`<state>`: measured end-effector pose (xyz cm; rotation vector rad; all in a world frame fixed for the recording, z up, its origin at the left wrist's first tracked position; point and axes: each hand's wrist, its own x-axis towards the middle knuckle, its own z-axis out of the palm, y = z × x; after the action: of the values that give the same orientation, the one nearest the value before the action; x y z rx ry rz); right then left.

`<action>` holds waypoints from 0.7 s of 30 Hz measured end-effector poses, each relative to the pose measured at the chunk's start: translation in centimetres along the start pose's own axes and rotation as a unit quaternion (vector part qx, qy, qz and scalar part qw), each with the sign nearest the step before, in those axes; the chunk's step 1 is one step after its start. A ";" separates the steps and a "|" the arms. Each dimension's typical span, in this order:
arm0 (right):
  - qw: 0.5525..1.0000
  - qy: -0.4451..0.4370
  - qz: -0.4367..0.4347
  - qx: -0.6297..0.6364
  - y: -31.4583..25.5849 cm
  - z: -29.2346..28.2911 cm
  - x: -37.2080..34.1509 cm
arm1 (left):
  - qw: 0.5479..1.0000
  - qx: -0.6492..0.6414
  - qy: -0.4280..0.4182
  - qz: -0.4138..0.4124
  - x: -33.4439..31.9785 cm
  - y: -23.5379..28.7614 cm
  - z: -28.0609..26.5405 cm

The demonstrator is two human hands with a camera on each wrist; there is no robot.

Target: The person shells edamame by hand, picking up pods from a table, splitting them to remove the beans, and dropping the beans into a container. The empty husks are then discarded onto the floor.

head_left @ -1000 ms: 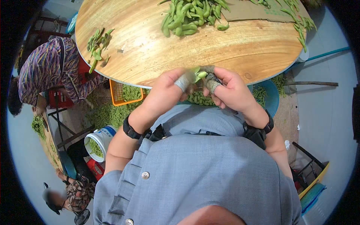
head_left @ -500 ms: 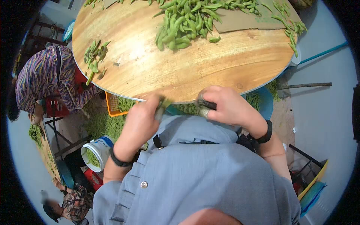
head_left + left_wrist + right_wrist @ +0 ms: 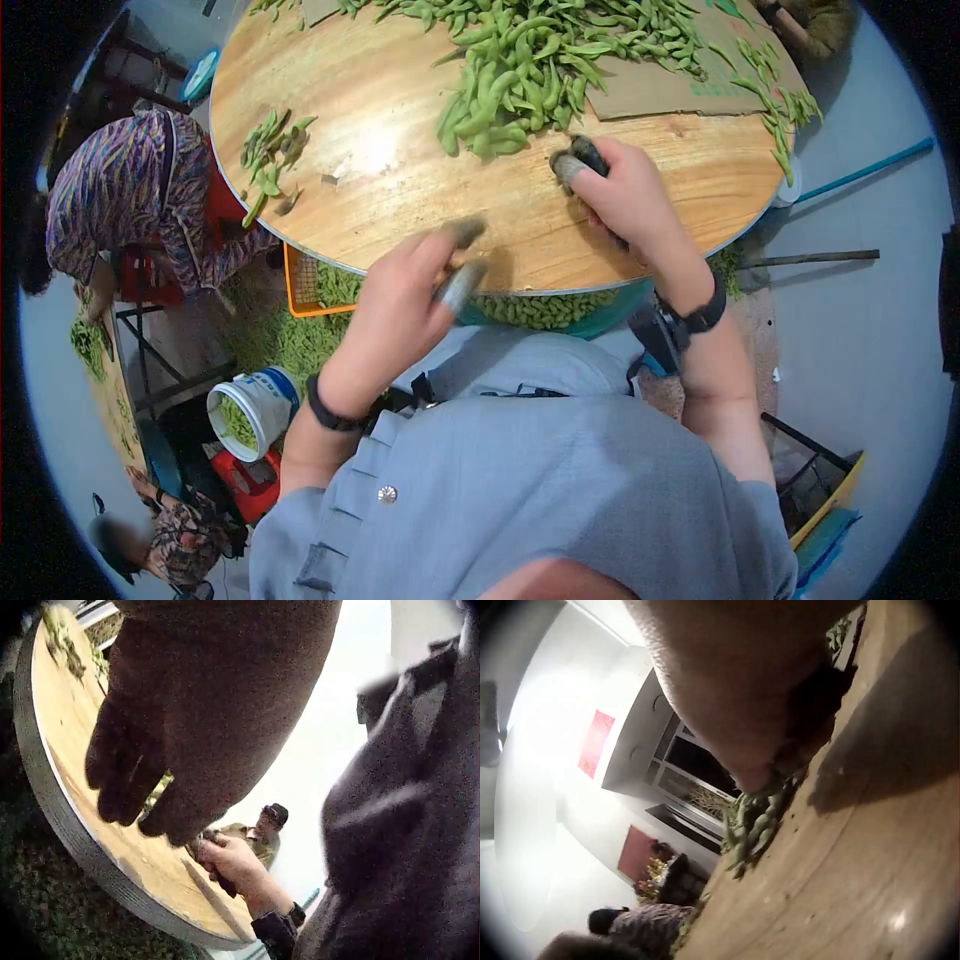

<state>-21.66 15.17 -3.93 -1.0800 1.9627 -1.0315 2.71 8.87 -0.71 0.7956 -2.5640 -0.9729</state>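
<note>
My left hand (image 3: 400,295) hovers over the table's near edge, thumb and forefinger apart with nothing between them. Grey wrapping (image 3: 461,288) covers its thumb. Farther in, my right hand (image 3: 635,195) is over the wooden table (image 3: 420,180), fingers curled, thumb tip close to the forefinger. Dark wraps cover its fingertips, and no pod shows in its grasp. Just beyond those fingertips lies a heap of green soybean pods (image 3: 510,90). Pods (image 3: 750,825) also show past the hand in the right wrist view. Below the table edge, a teal basin (image 3: 610,312) contains many pods.
Cardboard (image 3: 650,92) lies under part of the heap. A smaller pod cluster (image 3: 268,165) is at the table's left. An orange basket (image 3: 296,290) and a white bucket (image 3: 268,395) stand on the floor at left. Other people (image 3: 125,190) are around the room.
Both hands were together at a pod near my lap, then drew apart. The right hand has moved forward toward the heap. The left has come up over the table edge, its thumb and forefinger spread.
</note>
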 end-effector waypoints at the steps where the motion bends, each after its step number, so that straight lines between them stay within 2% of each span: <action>1: 0.970 -0.089 0.078 0.213 -1.7 -0.1 -1.6 | 0.998 -0.055 0.029 -0.011 1.0 0.3 0.8; 2: 0.970 -0.092 0.078 0.210 -1.7 0.2 -2.7 | 0.998 -0.057 0.032 -0.012 1.8 0.7 1.4; 4: 0.912 -0.151 0.106 0.365 -1.2 0.9 -4.3 | 0.976 -0.213 -0.018 -0.026 3.0 1.2 2.3; 6: 0.916 -0.153 0.092 0.360 -0.9 1.4 -5.2 | 0.984 -0.177 -0.032 -0.004 3.1 0.1 3.3; 8: 0.927 -0.109 0.055 0.356 -0.7 1.5 -5.6 | 0.962 -0.256 -0.069 -0.065 3.0 0.4 3.0; 9: 0.926 -0.109 0.056 0.358 -0.5 1.5 -5.8 | 0.962 -0.254 -0.070 -0.066 3.0 0.2 3.2; 11: 0.950 -0.121 0.069 0.280 -0.1 1.4 -6.3 | 0.945 -0.314 -0.017 -0.083 2.9 -0.3 3.6; 12: 0.950 -0.123 0.068 0.280 -0.2 1.3 -6.5 | 0.946 -0.314 -0.016 -0.084 2.8 -0.2 3.4; 14: 0.959 -0.148 0.041 0.238 -0.6 1.1 -7.2 | 0.916 -0.379 -0.029 -0.129 2.6 0.2 2.8; 18: 0.955 -0.118 0.035 0.270 -1.9 1.3 -7.9 | 0.930 -0.345 -0.009 -0.124 2.5 -0.1 3.3; 21: 0.949 -0.149 0.041 0.274 -2.3 1.1 -7.8 | 0.941 -0.326 -0.018 -0.094 2.7 -0.1 3.3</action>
<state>-16.46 20.90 -1.13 -0.7783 1.3514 -1.1926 -0.86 8.94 -2.99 0.8218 -1.9901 -1.7706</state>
